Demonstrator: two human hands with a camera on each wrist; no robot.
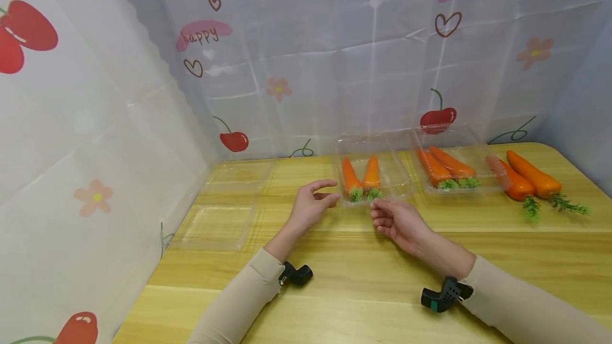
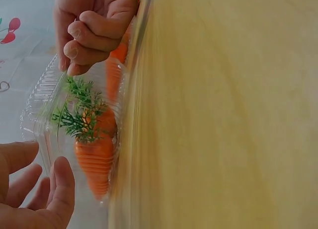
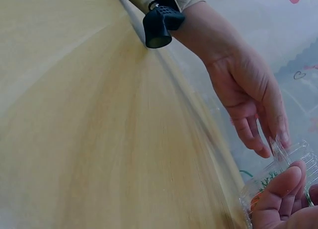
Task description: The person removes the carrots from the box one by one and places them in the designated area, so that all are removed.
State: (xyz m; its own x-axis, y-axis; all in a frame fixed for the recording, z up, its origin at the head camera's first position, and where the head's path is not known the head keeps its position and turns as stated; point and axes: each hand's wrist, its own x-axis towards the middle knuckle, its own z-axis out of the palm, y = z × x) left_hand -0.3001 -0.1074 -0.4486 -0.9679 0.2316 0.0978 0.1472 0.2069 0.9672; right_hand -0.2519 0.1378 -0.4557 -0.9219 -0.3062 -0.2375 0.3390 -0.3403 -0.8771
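A clear plastic clamshell box (image 1: 399, 187) holding two carrots (image 1: 351, 175) with green tops stands with its lid raised at the back of the table. My left hand (image 1: 311, 206) is at its front left corner, fingers apart and loosely bent. In the left wrist view, the left fingertips (image 2: 62, 179) are close beside the box edge; whether they touch is hard to tell. Thumb and index finger of my right hand (image 1: 401, 224) pinch the front rim, by the green tops (image 2: 82, 110); the other fingers are curled in.
Right of it is another clear box (image 1: 494, 185) with two carrots (image 1: 451, 163). Two loose carrots (image 1: 533, 174) lie at the far right. An open clear box (image 1: 215, 227) without carrots lies at the left. A printed curtain (image 1: 325, 105) hangs behind the table (image 1: 358, 291).
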